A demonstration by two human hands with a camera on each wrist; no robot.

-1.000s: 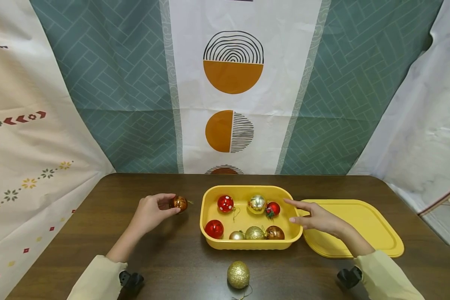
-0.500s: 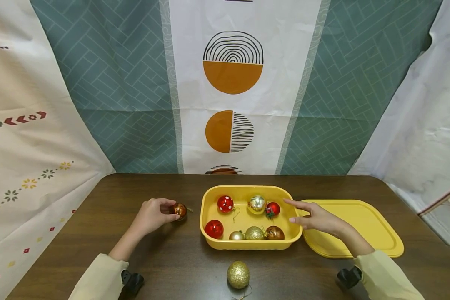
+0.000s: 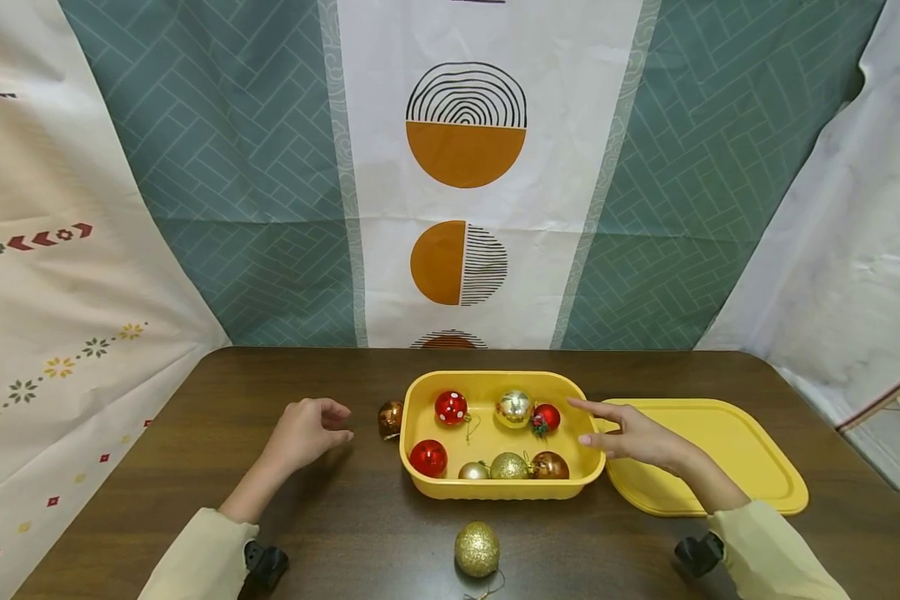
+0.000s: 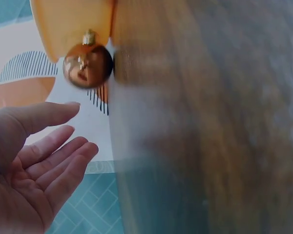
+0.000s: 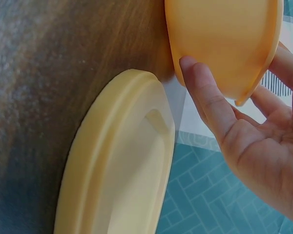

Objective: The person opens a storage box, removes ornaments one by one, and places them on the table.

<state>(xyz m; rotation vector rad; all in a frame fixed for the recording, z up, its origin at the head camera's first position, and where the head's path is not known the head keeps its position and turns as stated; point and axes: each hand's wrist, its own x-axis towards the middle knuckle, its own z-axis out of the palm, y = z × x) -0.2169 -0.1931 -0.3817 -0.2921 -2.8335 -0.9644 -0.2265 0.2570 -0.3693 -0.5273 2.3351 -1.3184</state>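
Observation:
A shiny brown Christmas ball (image 3: 391, 419) lies on the table against the left end of the yellow box (image 3: 495, 490). My left hand (image 3: 311, 431) is just left of it, holding nothing, thumb and fingers apart; the left wrist view shows a gap between the fingertips and the brown ball (image 4: 88, 67). At the box's right end my right hand (image 3: 633, 435) holds the wall, with thumb and index finger over the rim. Other fingers (image 5: 212, 100) lie along the outside of the box (image 5: 219, 44) in the right wrist view. Inside the box sit several red, gold and brown balls.
A yellow lid (image 3: 720, 442) lies flat to the right of the box, under the right forearm. One glittery gold ball (image 3: 477, 550) with a string loop rests on the table (image 3: 360, 542) in front of the box. Patterned curtains (image 3: 270, 167) hang behind the table.
The left hand has let go of the brown Christmas ball, which has moved right to the box's left end. The right hand and the box have stayed put.

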